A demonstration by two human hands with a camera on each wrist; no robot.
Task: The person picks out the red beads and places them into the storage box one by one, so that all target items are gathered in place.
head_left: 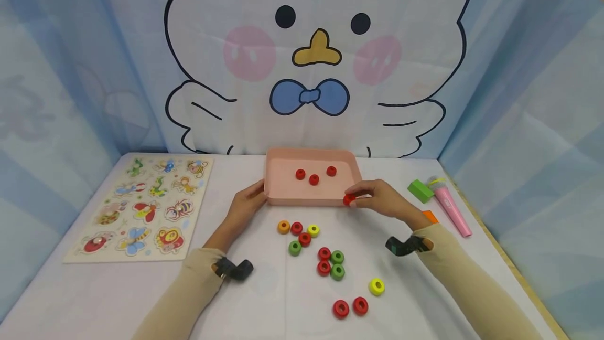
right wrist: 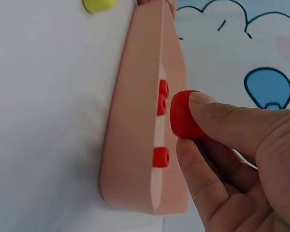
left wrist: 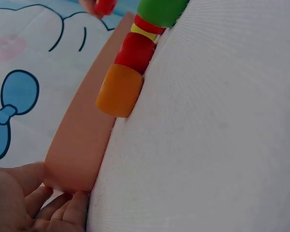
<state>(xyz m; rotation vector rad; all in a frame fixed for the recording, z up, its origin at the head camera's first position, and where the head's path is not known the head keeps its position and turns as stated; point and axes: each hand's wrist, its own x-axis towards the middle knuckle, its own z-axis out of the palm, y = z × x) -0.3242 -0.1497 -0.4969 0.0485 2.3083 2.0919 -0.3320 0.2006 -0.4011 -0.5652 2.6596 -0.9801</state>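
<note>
A shallow pink tray [head_left: 311,202] stands at the back of the table with several red beads inside, one of them the bead [head_left: 332,171] toward the right. My left hand [head_left: 245,209] holds the tray's left end, thumb and fingers at its near corner in the left wrist view. Above the tray's right front corner, my right hand [head_left: 384,201] pinches a red bead [right wrist: 184,115] between thumb and fingers. In front of the tray lie loose beads: an orange bead [head_left: 283,227], green beads [head_left: 294,247], yellow beads [head_left: 376,286] and red beads [head_left: 341,309].
A board with insect pictures [head_left: 141,206] lies at the left. To the right are a green block [head_left: 420,191], a pink toy microphone [head_left: 451,206] and an orange piece [head_left: 430,216] partly hidden by my right wrist. A curtain with a cartoon bird [head_left: 311,119] hangs behind the table.
</note>
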